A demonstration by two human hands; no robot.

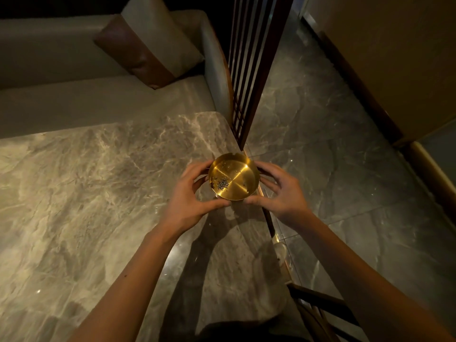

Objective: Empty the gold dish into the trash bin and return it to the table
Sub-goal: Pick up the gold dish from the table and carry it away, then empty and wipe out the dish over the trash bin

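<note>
Both hands hold the gold dish at the tabletop's right edge.

Your left hand and your right hand are closed around the rim of the gold dish, one on each side, thumbs at the near rim. You hold it upright over the marble tabletop edge, and small dark crumbs lie inside. Farther away stands a pale sofa with a cushion, and a dark slatted screen rises beside it.
</note>
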